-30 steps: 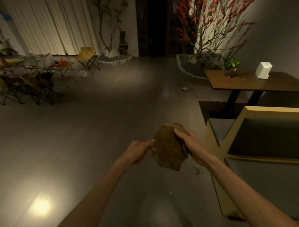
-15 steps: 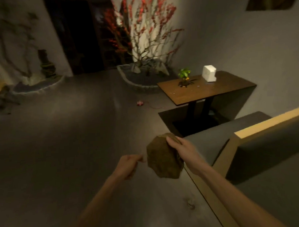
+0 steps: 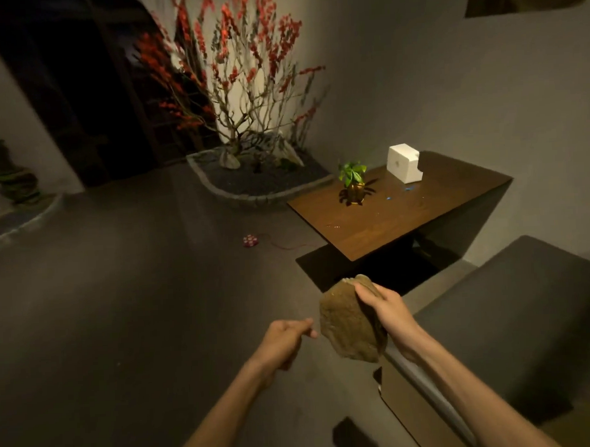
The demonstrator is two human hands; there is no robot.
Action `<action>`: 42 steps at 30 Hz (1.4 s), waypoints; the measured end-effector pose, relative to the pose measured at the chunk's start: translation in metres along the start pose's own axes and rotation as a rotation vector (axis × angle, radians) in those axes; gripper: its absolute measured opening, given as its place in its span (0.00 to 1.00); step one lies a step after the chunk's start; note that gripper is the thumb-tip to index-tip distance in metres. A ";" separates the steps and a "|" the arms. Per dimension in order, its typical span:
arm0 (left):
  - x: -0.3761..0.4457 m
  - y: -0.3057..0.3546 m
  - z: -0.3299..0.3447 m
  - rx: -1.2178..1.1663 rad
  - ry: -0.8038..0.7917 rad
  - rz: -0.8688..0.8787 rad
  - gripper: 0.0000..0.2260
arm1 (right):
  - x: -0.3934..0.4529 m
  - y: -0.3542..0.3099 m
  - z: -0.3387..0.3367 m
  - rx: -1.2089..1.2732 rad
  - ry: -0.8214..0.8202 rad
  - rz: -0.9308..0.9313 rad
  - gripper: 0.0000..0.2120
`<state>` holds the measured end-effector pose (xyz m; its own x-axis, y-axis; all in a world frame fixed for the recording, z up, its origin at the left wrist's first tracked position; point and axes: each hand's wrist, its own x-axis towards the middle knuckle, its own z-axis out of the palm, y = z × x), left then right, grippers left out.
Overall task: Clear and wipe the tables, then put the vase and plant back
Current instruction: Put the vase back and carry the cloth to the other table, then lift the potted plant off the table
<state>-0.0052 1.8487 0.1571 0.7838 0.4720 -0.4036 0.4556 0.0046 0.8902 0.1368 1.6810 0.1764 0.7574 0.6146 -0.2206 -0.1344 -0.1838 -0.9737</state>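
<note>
My right hand (image 3: 387,312) grasps a folded brown cloth (image 3: 350,322), fingers curled over its upper edge so the cloth hangs in front of me at mid-height. My left hand (image 3: 282,342) sits just beside the cloth's left edge, fingers curled in with the tips pinched toward the thumb; I cannot tell whether it pinches a corner of the cloth or nothing at all.

Beyond the cloth, up and to the right, stands a dark wooden bench (image 3: 398,215) against the grey wall. On its far-left part I see a small green plant (image 3: 352,182) in a golden pot, upright. To the right of it, apart from it, a white box (image 3: 404,162) sits near the bench's back edge. A few small blue specks lie on the bench top between and in front of the two.

At my lower right is a grey cushioned seat (image 3: 514,315) with a wood frame. On the floor (image 3: 121,298) left of the bench lies a small red object (image 3: 250,240) with a thin cord trailing toward the bench. Behind that, a stone-edged bed holds a branching shrub with red blossoms (image 3: 236,77).
</note>
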 end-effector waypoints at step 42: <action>0.749 0.154 0.108 0.101 0.100 -0.549 0.09 | 0.765 0.090 -0.201 -0.271 -0.335 0.517 0.13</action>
<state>0.6974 2.1079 -0.0309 0.3791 0.5050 -0.7754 0.8272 0.1907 0.5286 0.8322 1.9806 -0.0688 0.3938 0.5925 -0.7028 -0.2284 -0.6776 -0.6991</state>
